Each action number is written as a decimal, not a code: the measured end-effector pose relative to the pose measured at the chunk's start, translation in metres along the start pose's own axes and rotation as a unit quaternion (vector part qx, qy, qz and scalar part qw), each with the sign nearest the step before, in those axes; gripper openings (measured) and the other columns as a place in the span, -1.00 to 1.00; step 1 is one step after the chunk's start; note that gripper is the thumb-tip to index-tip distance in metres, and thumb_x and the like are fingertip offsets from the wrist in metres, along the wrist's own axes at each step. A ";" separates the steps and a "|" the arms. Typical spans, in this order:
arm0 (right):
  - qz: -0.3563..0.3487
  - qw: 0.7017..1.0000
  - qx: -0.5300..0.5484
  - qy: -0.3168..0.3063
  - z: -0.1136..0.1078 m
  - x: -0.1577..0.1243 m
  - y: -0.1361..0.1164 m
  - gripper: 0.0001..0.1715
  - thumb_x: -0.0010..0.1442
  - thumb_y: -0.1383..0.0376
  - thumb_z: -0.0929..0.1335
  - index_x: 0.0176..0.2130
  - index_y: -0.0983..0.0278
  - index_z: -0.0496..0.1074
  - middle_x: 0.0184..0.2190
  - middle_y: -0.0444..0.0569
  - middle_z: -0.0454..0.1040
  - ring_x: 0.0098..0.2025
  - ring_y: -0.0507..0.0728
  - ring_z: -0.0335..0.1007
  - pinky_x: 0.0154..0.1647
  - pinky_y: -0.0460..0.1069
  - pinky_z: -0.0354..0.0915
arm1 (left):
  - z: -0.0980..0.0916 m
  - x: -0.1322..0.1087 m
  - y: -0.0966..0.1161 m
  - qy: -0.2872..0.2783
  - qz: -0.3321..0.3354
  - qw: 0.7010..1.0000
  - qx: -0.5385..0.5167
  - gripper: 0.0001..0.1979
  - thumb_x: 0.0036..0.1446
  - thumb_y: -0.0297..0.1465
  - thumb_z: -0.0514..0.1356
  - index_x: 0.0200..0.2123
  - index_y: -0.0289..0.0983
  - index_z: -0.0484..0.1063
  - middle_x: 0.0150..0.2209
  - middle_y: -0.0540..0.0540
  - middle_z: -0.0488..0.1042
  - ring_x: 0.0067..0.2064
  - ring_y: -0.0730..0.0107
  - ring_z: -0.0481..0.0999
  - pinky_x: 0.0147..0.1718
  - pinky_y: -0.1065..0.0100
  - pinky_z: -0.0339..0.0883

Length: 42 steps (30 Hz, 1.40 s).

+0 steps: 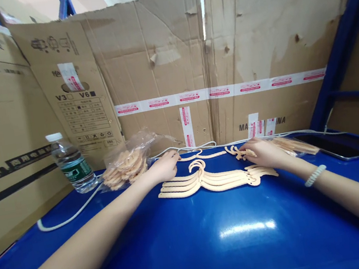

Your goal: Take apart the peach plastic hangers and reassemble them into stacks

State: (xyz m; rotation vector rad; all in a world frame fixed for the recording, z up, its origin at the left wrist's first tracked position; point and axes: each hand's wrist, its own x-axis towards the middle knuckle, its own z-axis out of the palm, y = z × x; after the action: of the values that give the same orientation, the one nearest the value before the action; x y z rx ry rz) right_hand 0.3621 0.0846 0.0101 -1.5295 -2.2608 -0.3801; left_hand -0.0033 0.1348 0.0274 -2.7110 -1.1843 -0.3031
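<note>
Several flat beige hangers (220,180) lie overlapped in a fanned stack on the blue table, their hooks toward the back. Behind the stack is another beige hanger (215,154). My left hand (166,166) is closed at its left end, fingertips pinched there. On the right, my right hand (263,151) has its fingers bent down on small curved beige pieces (237,152); its fingertips are partly hidden. More wavy beige pieces (261,172) lie at the right end of the stack, in front of that hand.
A clear plastic bag (125,164) of beige pieces and a water bottle (72,164) stand at the left. Bagged beige strips (295,146) and a black phone (335,147) lie right. Cardboard (154,65) walls the back; a white cable (73,219) crosses the table (197,241).
</note>
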 end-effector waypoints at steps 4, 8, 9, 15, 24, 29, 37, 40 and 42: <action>-0.016 1.000 -0.005 -0.020 0.005 0.002 0.002 -0.60 0.17 0.33 0.28 -0.02 0.33 0.51 -0.08 0.18 0.54 -0.02 0.32 0.42 -0.01 0.12 0.33 | 0.016 0.026 -0.004 -0.028 -0.013 0.999 0.005 -0.67 0.25 -0.41 0.18 0.07 -0.31 0.33 0.10 -0.22 0.35 0.12 0.08 0.36 0.06 0.00 0.29; -0.048 0.998 0.000 -0.034 0.011 0.002 0.005 -0.60 0.18 0.33 0.31 0.01 0.26 0.49 -0.04 0.09 0.53 0.03 0.26 0.39 0.05 0.08 0.29 | 0.026 0.038 -0.003 -0.044 -0.029 0.999 0.010 -0.67 0.27 -0.32 0.18 0.06 -0.30 0.35 0.08 -0.20 0.37 0.06 0.10 0.41 0.01 -0.02 0.35; -0.052 0.998 -0.001 -0.035 0.012 0.002 0.005 -0.61 0.19 0.34 0.31 0.01 0.25 0.49 -0.04 0.07 0.53 0.03 0.25 0.39 0.04 0.07 0.29 | 0.028 0.039 -0.003 -0.045 -0.033 0.998 0.012 -0.68 0.27 -0.32 0.18 0.05 -0.30 0.36 0.06 -0.19 0.38 0.04 0.12 0.43 0.00 -0.01 0.36; -0.059 0.998 -0.023 -0.024 0.012 0.004 0.000 -0.71 0.21 0.37 0.31 -0.11 0.26 0.55 -0.19 0.07 0.57 -0.06 0.25 0.38 -0.03 0.09 0.28 | 0.031 0.041 0.001 -0.016 -0.056 0.998 0.020 -0.73 0.28 -0.31 0.18 -0.01 -0.31 0.39 0.01 -0.18 0.41 0.00 0.15 0.45 -0.04 0.03 0.39; -0.058 0.998 -0.028 0.022 0.008 0.002 -0.011 -0.82 0.17 0.43 0.33 -0.37 0.27 0.55 -0.38 0.05 0.55 -0.17 0.25 0.35 -0.15 0.08 0.22 | 0.003 0.023 0.015 0.049 -0.026 0.998 0.008 -0.91 0.21 -0.52 0.13 -0.23 -0.32 0.43 -0.18 -0.12 0.46 -0.11 0.23 0.47 -0.13 0.20 0.38; -0.030 0.996 0.008 0.084 0.003 0.003 -0.006 -0.86 0.17 0.38 0.33 -0.39 0.26 0.50 -0.37 0.06 0.54 -0.20 0.24 0.38 -0.18 0.07 0.25 | -0.023 -0.005 0.029 0.103 -0.022 0.994 0.015 -0.88 0.18 -0.52 0.07 -0.27 -0.28 0.39 -0.23 -0.13 0.47 -0.13 0.16 0.47 -0.16 0.21 0.34; 0.153 0.910 0.341 0.181 -0.025 -0.014 -0.018 -0.66 0.20 0.03 0.32 -0.27 0.26 0.38 -0.56 -0.07 0.49 -0.52 0.11 0.41 -0.46 -0.01 0.33 | -0.023 -0.062 0.055 0.145 -0.035 0.986 -0.073 -0.86 0.30 -0.34 -0.01 -0.17 -0.20 0.30 -0.29 -0.03 0.48 -0.29 0.29 0.48 -0.34 0.32 0.29; 0.207 0.823 0.496 0.184 -0.032 -0.018 -0.031 -0.56 0.04 -0.03 0.44 -0.26 0.25 0.39 -0.46 -0.02 0.56 -0.40 0.14 0.49 -0.33 0.02 0.39 | -0.013 -0.074 0.065 0.182 -0.017 0.976 -0.121 -0.87 0.31 -0.35 0.00 -0.19 -0.21 0.31 -0.28 -0.05 0.45 -0.27 0.30 0.46 -0.30 0.31 0.30; 0.219 0.785 0.555 0.168 -0.031 -0.018 -0.039 -0.55 -0.01 -0.02 0.48 -0.28 0.24 0.43 -0.38 0.01 0.58 -0.32 0.14 0.51 -0.25 0.03 0.41 | -0.008 -0.077 0.070 0.202 -0.013 0.967 -0.155 -0.89 0.29 -0.36 0.02 -0.22 -0.21 0.33 -0.27 -0.06 0.45 -0.24 0.29 0.45 -0.28 0.31 0.31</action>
State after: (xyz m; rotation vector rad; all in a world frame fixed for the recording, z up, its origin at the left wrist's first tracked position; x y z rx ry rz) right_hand 0.3370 0.0417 0.0290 -1.0930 -1.2792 0.6700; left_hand -0.0041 0.0319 0.0108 -2.6878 -1.1251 -1.0694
